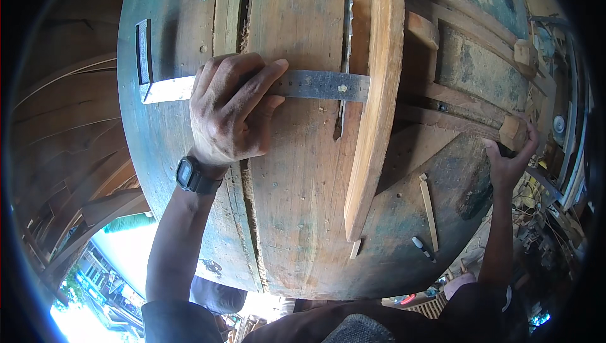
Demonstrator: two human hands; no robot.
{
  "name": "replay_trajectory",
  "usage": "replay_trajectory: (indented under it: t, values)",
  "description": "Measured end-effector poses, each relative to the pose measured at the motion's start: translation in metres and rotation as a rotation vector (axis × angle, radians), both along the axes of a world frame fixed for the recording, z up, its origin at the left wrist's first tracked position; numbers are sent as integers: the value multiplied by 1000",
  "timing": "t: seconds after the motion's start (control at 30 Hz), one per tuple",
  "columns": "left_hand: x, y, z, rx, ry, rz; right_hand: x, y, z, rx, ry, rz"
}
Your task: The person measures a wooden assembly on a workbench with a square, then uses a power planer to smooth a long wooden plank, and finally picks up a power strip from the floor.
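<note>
My left hand [230, 109], with a watch on its wrist, is closed over the blade of a metal square [315, 84]. The blade lies across the wooden workbench [297, 185], and its right end meets a long wooden board [379, 90] standing on edge. At the left end, a short dark arm [144, 49] joins the blade at a corner. Far to the right, my right hand [510, 160] has its thumb and fingers around the block-shaped end of a wooden bar [512, 132]. Part of that grip is hidden.
Wood pieces form a frame [454, 94] right of the board. A thin wooden stick [428, 210] and a white marker [423, 248] lie near the front right. Dark slots [246, 8] cut the benchtop. Stacked boards [76, 128] stand at left; clutter [536, 217] lies at right.
</note>
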State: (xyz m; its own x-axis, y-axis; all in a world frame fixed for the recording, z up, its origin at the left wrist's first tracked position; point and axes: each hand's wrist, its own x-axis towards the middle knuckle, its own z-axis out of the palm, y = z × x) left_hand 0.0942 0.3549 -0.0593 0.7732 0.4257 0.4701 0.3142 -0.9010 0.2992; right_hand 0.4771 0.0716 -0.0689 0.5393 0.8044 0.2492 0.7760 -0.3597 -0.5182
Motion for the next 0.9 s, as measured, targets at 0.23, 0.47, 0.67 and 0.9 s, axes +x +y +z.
replay_trajectory:
  t: [0.23,0.47,0.67,0.9]
  values:
    - [0,0,1,-4,-5,1,0,0,0,11,16,24]
    - [0,1,2,-4,-10,-6,2,-1,-1,11,15,7]
    - [0,-2,0,-14,-3,12,6,-5,-4,-8,-4,-12]
    - [1,-2,4,-2,10,6,4,-3,-1,-60,-60,-63]
